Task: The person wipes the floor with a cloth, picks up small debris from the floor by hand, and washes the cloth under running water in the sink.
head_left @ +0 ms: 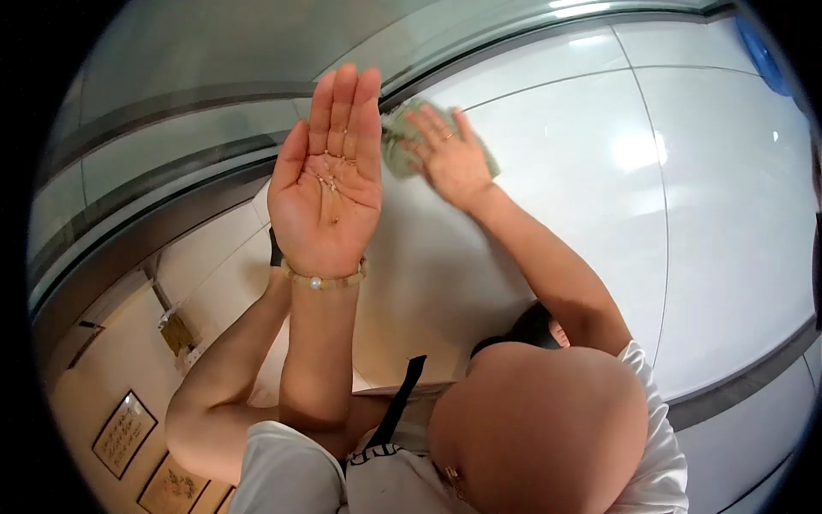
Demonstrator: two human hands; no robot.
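My left hand (326, 184) is held palm up, its fingers stretched out. Several small whitish crumbs (330, 176) lie on the palm and near the base of the fingers. A beaded bracelet (317, 283) circles that wrist. To its right, my right hand (449, 158) presses a green cloth (479, 147) against the white tiled floor, close to a dark metal track. Its fingers lie spread over the cloth and are slightly blurred. A ring shows on one finger.
A glass panel (223, 51) stands along the dark track (180, 188) at the upper left. Pale glossy tiles (556, 120) spread to the right, with a blue object (762, 56) at the far upper right. Framed pictures (125, 434) appear at the lower left.
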